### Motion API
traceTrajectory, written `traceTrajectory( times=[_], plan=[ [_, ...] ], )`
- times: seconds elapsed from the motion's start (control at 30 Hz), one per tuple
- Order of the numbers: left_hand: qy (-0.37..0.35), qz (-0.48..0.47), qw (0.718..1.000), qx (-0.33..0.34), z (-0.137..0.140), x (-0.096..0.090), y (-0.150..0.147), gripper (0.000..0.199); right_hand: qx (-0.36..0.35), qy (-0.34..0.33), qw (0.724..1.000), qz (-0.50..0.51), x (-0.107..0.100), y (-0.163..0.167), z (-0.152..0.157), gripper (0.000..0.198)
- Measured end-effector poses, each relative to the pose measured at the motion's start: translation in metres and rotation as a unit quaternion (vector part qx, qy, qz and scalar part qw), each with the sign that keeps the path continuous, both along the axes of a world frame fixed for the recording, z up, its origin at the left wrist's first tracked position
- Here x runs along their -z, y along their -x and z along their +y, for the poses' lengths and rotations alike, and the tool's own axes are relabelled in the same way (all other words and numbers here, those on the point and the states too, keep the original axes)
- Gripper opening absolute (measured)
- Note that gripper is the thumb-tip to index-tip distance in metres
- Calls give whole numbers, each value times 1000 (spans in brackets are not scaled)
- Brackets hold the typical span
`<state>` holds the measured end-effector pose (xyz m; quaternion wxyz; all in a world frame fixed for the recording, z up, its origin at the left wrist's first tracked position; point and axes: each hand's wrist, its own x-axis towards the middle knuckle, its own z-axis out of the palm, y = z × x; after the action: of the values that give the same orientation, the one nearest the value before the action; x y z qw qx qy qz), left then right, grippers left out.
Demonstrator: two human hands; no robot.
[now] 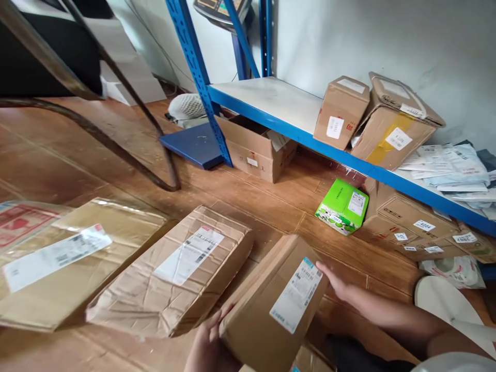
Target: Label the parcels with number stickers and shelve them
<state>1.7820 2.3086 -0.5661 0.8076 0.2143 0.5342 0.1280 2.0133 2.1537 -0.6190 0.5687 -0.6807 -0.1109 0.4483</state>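
A brown cardboard box with a white shipping label is held tilted between my two hands, low in front of me. My left hand grips its near left corner. On the far right side, my right hand presses against the edge beside the label, its fingers partly hidden behind the box. Left of it a crumpled, taped parcel lies on the floor. Part of another box shows beneath the held one.
A flat parcel lies at the left, near a metal chair frame. Beyond stand a bright green box and an open carton. The blue-edged shelf carries boxes and mailing bags; numbered cartons sit below.
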Motion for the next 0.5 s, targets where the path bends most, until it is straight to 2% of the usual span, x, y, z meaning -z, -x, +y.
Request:
traceTrajectory(
  times=[0.13, 0.23, 0.3, 0.33, 0.43, 0.5],
  plan=[
    [23, -93, 994, 48, 6, -40, -88, 26, 29, -9, 979, -201, -71, -92, -3, 56],
    [32, -173, 980, 92, 3, -62, -159, 22, 96, 95, 939, -316, -109, -145, -11, 61],
    [20, -211, 969, 129, -3, -67, -202, 23, 110, 187, 888, -406, -114, -154, -16, 72],
    [13, -231, 961, 149, -7, -65, -222, 28, 95, 222, 856, -458, -111, -152, -17, 80],
    [-25, -267, 936, 229, -20, -53, -271, 43, -5, 255, 758, -601, -91, -132, -10, 82],
    [-70, -250, 921, 291, -27, -42, -292, 47, -45, 266, 721, -639, -79, -126, 3, 75]
  ],
)
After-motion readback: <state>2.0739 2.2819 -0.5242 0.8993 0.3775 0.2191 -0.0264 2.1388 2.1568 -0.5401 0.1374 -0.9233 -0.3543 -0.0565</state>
